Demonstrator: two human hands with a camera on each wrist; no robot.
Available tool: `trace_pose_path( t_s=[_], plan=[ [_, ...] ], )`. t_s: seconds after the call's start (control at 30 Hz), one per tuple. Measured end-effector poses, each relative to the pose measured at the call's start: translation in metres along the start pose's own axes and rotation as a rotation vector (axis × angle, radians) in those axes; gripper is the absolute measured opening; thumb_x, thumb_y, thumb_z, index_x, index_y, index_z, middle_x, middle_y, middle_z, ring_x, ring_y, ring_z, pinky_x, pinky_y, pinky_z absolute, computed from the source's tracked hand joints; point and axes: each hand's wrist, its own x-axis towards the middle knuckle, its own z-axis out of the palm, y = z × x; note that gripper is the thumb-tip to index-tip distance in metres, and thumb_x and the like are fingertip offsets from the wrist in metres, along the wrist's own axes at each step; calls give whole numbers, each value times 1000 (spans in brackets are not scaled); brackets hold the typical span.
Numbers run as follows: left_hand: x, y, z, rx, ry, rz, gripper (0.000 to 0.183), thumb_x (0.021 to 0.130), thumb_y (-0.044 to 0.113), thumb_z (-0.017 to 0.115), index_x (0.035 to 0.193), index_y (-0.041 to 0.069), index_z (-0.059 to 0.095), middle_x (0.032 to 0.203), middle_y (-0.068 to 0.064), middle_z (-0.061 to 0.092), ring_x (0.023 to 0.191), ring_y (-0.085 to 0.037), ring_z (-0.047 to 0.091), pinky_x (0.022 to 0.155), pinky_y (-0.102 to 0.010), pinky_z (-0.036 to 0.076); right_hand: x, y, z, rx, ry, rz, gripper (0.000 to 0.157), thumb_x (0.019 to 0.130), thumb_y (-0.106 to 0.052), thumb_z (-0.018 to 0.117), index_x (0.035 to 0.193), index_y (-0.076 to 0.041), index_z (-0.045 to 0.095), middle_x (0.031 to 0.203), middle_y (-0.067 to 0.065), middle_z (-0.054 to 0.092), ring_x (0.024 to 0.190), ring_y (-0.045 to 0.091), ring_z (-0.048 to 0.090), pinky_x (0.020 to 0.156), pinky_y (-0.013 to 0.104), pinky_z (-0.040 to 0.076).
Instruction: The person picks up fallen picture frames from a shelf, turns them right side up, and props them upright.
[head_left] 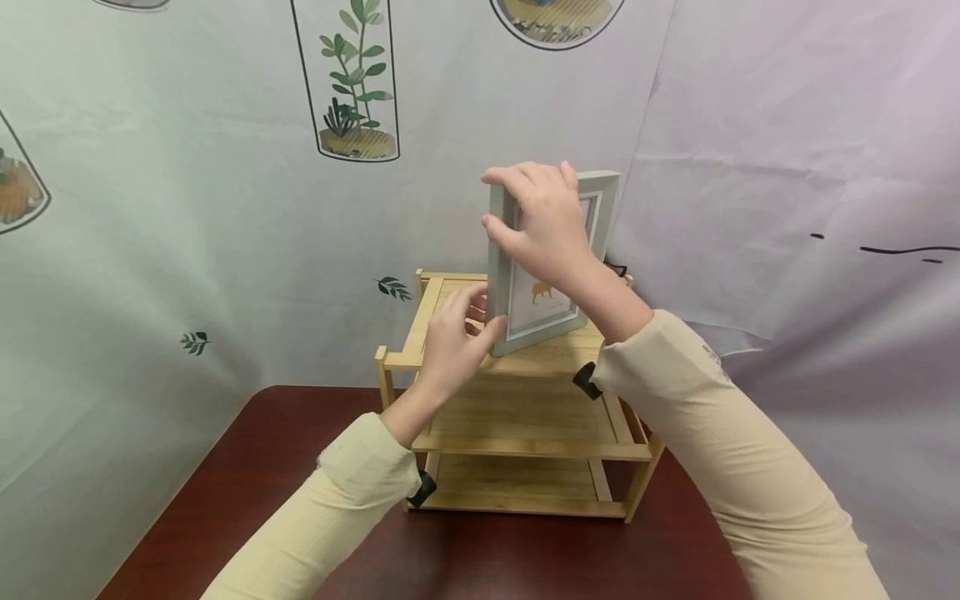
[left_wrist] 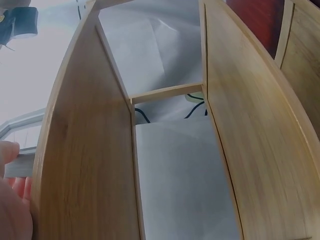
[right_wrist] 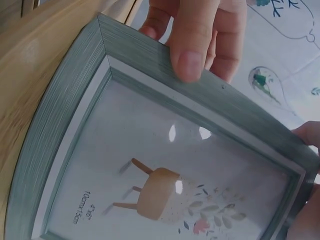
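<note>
A grey-green picture frame [head_left: 543, 332] with a pale inner border stands upright, slightly angled, on the top shelf of a wooden rack [head_left: 420, 337]. Its print of a small stool and flowers shows closely in the right wrist view. My left hand [head_left: 453, 342] pinches the lower part of its left side, thumb [right_wrist: 190, 62] on the front and fingers behind. Over the upper left corner, my right hand [head_left: 547, 221] holds the frame, its fingers across the top edge and thumb at the side. The left wrist view mostly shows rack shelves [left_wrist: 90, 135], with the left hand [left_wrist: 15, 215] partly cut off.
The three-tier rack rests on a dark red table [head_left: 465, 558]. Behind it hangs a pale cloth [head_left: 225, 208] printed with plants in jars. A small black item [head_left: 617, 268] shows behind the picture frame; its kind is unclear.
</note>
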Motion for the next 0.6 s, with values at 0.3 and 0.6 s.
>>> trace_pose_path(
  t_s=[0.3, 0.6],
  plan=[
    [-2, -3, 0, -34, -25, 1, 29, 84, 16, 58, 111, 7, 56, 92, -8, 59, 77, -16, 58, 62, -23, 50, 4, 12, -3, 175, -34, 4, 27, 79, -14, 59, 105, -7, 59, 108, 8, 60, 96, 21, 48, 107, 47, 10],
    [-3, -3, -2, -26, -30, 7, 28, 84, 13, 55, 110, 3, 56, 94, -9, 60, 78, -17, 59, 63, -25, 50, 9, 25, -6, 334, -34, 28, 19, 77, -11, 60, 94, -3, 60, 99, 9, 61, 96, 17, 50, 108, 42, 9]
  ],
)
